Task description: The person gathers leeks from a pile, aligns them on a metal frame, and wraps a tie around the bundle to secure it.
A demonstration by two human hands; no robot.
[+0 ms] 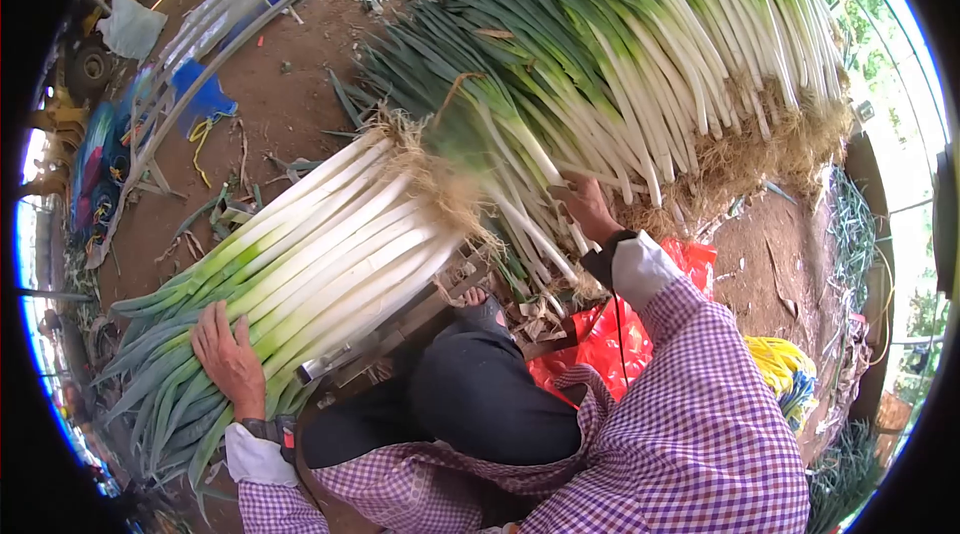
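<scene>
My left hand (228,354) lies with fingers stretched over the green leaves of a bundle of long green onions (340,224). The bundle's white stalks slant up to shaggy roots (450,189) near the middle of the view. My right hand (588,206) is closed beside the loose stalks right of those roots. Its grip is partly hidden, and I cannot make out what it holds. A greenish smear of motion lies between this hand and the roots. Beyond it, a large heap of green onions (640,64) has its roots toward the right.
A red plastic sheet (610,334) lies below my right forearm. Yellow and blue strings (785,374) hang at the right. Metal rails (200,84) and a blue sheet (205,94) stand at upper left. Scraps litter the brown soil (290,64). My knees (490,394) are close below.
</scene>
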